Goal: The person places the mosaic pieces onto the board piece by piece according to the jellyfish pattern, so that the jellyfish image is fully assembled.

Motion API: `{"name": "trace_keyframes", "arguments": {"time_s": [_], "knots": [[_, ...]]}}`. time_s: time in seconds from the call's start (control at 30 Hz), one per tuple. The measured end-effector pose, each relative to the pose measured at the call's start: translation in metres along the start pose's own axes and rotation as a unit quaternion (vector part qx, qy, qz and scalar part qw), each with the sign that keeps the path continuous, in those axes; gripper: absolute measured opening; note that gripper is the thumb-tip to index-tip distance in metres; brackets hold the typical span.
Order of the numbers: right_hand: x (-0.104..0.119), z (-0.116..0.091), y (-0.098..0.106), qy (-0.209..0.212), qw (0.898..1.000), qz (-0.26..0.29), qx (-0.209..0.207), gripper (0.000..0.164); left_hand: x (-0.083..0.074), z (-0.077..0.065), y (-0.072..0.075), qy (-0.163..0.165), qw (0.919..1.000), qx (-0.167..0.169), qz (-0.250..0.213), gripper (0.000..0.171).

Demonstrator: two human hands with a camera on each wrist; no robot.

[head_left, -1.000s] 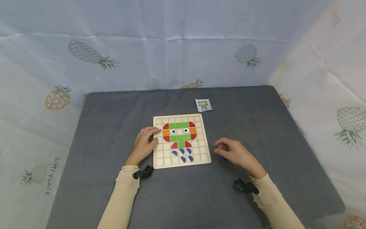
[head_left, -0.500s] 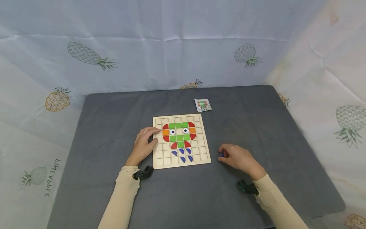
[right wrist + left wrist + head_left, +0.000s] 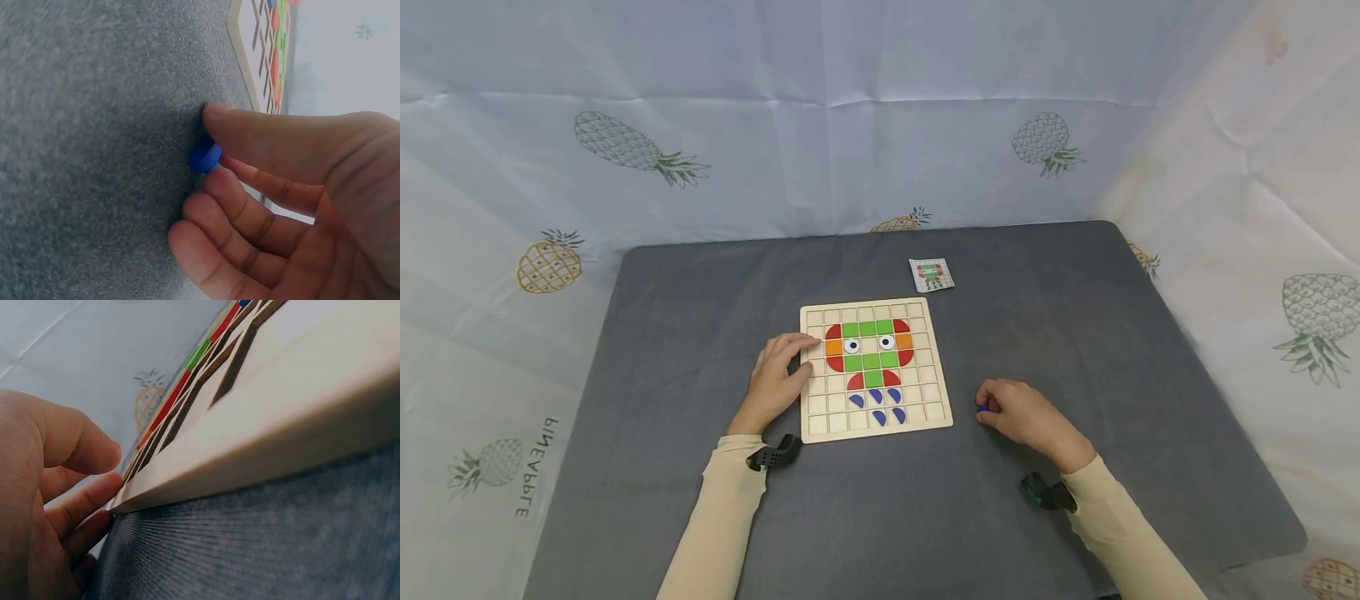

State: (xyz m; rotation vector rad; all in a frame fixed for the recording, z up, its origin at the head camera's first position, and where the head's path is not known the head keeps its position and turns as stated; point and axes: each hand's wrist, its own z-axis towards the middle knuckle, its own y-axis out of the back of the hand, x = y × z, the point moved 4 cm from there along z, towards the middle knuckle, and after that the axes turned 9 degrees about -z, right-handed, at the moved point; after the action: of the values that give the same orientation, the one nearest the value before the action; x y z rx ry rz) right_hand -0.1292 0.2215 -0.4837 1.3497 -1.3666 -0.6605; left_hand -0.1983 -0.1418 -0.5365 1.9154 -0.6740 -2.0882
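A square wooden grid board (image 3: 934,393) lies on the table. Red, green and orange pieces and two eye discs (image 3: 852,346) form a face on it. Several blue half-round pieces (image 3: 879,417) sit in cells below, near the board's front. My left hand (image 3: 775,383) rests at the board's left edge, fingertips on the rim and thumb close by. To the right of the board, low over the table, my right hand (image 3: 1028,418) pinches another blue half-round piece (image 3: 205,156) between thumb and fingers. Those fingers partly cover the piece.
Behind the board lies a small printed card (image 3: 932,275) with a similar face in a grid. The dark grey table (image 3: 880,517) meets a pineapple-print curtain (image 3: 850,167) at the back and sides. Each wrist wears a black band (image 3: 775,452).
My right hand has moved slightly right and down to the loose blue piece, and its fingers have closed on it. The left hand and the board's pieces stay as they were.
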Motion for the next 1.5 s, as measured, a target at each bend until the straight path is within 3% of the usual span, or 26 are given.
{"name": "trace_keyframes", "arguments": {"time_s": [0.87, 1.5], "knots": [[-0.004, 0.001, -0.005, -0.032, 0.999, 0.024, 0.008, 0.007, -0.003, -0.001, 0.001, 0.001, 1.0, -0.001, 0.003, 0.037], [0.008, -0.005, -0.011, 0.013, 1.0, 0.016, -0.02, 0.012, -0.004, -0.002, 0.001, 0.0, 1.0, 0.001, 0.004, 0.038]]}}
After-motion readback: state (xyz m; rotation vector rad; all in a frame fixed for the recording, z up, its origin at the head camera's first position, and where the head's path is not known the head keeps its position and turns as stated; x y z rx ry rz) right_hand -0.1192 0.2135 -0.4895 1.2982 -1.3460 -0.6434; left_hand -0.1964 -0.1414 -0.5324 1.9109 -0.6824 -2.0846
